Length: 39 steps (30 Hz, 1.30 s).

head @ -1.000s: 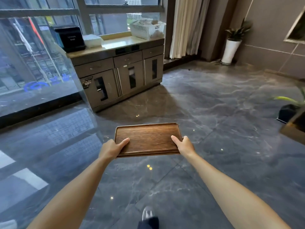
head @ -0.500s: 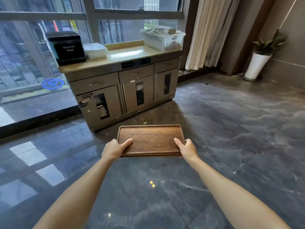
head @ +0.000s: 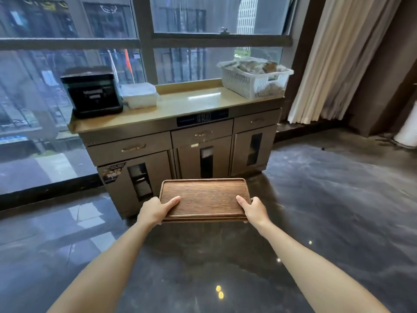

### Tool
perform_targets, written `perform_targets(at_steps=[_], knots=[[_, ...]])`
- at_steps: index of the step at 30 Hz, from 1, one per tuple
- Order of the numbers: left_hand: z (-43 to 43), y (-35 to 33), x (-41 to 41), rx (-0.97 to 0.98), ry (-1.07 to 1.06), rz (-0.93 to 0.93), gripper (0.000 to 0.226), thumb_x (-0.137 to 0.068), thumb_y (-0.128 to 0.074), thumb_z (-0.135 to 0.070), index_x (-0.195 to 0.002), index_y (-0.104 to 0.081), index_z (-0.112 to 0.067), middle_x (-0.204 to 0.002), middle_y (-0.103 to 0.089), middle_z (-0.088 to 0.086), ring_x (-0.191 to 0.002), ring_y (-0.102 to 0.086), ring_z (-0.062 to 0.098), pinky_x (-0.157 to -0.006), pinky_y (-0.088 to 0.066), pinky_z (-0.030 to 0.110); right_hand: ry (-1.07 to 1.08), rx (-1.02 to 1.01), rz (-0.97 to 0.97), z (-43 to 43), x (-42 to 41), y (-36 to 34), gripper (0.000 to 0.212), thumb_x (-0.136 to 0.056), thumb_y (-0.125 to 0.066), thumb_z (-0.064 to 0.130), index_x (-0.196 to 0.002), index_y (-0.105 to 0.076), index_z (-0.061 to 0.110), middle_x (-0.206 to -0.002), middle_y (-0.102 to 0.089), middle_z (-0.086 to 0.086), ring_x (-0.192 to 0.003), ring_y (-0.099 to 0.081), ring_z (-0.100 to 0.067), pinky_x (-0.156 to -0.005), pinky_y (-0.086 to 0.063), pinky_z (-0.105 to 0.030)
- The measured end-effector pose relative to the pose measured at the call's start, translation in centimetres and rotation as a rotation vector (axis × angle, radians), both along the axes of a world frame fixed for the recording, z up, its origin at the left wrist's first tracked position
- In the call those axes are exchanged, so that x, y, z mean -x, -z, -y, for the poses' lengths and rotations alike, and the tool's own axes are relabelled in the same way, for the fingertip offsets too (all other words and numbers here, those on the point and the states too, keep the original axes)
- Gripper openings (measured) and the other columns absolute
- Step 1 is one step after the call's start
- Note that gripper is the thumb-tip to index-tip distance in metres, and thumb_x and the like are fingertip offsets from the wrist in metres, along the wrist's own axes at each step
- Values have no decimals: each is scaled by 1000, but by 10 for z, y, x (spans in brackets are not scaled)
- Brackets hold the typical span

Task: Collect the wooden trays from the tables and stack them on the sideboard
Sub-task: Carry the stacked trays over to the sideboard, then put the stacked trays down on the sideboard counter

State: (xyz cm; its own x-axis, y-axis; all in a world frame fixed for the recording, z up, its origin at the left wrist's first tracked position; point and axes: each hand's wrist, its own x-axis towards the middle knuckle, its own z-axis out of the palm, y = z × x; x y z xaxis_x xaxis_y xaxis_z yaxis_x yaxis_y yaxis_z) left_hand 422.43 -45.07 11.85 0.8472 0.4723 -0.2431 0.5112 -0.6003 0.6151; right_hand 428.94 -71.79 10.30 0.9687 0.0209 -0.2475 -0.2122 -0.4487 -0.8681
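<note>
A flat rectangular wooden tray [head: 204, 198], grained and round-cornered, was gripped at its short edges by the left hand [head: 155, 210] and right hand [head: 253, 208], before the smooth-topped sideboard [head: 180, 107].

Sideboard [head: 180, 136] stands against the window [head: 144, 53], straight ahead. On its top, left end: box-shaped appliance [head: 92, 93]; just beside it to the right, touching or nearly so, a lidded container [head: 140, 96]. Right end: basket [head: 255, 81] with things piled in it — middle of the top is bare. Curtain [head: 334, 57] hangs to the right of the sideboard, a planter [head: 407, 132] on the floor [head: 338, 211] further right at the frame edge. Tray [head: 204, 198] is held level in front of the sideboard, below its top — left hand [head: 155, 210] on the tray's left edge, right hand [head: 253, 210] on its right edge.
</note>
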Motion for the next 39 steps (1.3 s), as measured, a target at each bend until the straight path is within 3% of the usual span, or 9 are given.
perform_targets(at_steps=[6,14,19,23,27,32,35,39], knots=[[-12,-24,-145,19,-81,61,70,-72,-55,-69,-98,-62,-4,-95,-66,13,-77,-66,29,-74,-58,43,-35,-10,30,-20,-163,-28,49,-88,-54,44,-114,-48,2,-114,-58,-15,-96,-60,-27,-51,-49,-22],[-60,-7,-328,-29,-100,22,70,-72,-51,-72,-88,-56,-4,-88,-62,9,-75,-64,30,-79,-55,40,-81,-29,20,-70,-355,-8,47,-89,-53,42,-113,-48,1,-109,-58,-13,-92,-59,-24,-49,-47,-21],[-107,-12,-463,-32,-77,32,67,-73,-51,-71,-82,-57,-5,-95,-66,13,-84,-65,34,-81,-54,39,-106,14,42,-116,-491,-19,37,-89,-53,43,-97,-45,9,-99,-54,-7,-83,-57,-19,-44,-43,-20],[-143,-29,-556,-26,-85,51,61,-73,-50,-72,-71,-53,-11,-84,-66,9,-63,-62,26,-69,-50,34,-136,71,85,-151,-593,-40,40,-87,-54,47,-95,-47,9,-92,-54,-4,-73,-55,-16,-42,-40,-19],[-170,-33,-629,2,-100,67,70,-72,-51,-72,-81,-65,-4,-81,-69,11,-71,-66,31,-75,-55,38,-159,83,82,-180,-674,-46,41,-87,-53,49,-94,-47,9,-86,-53,-2,-69,-54,-14,-43,-39,-20],[-201,-13,-702,-24,-138,25,64,-74,-49,-71,-62,-56,-9,-64,-62,7,-71,-63,31,-68,-46,32,-209,90,47,-218,-761,-26,42,-87,-54,47,-96,-47,7,-89,-54,-5,-71,-54,-16,-42,-41,-19],[-221,3,-744,-21,-182,-2,66,-75,-48,-71,-71,-61,-6,-64,-59,5,-77,-61,30,-68,-42,31,-255,134,45,-245,-815,-12,43,-87,-53,48,-95,-47,6,-90,-54,-7,-74,-54,-21,-49,-42,-25],[-248,11,-804,-3,-270,-36,65,-74,-48,-71,-64,-59,-8,-51,-56,6,-65,-59,28,-63,-41,31,-320,155,36,-283,-890,-3,41,-86,-54,47,-86,-47,7,-87,-56,-9,-76,-55,-27,-63,-45,-34]])
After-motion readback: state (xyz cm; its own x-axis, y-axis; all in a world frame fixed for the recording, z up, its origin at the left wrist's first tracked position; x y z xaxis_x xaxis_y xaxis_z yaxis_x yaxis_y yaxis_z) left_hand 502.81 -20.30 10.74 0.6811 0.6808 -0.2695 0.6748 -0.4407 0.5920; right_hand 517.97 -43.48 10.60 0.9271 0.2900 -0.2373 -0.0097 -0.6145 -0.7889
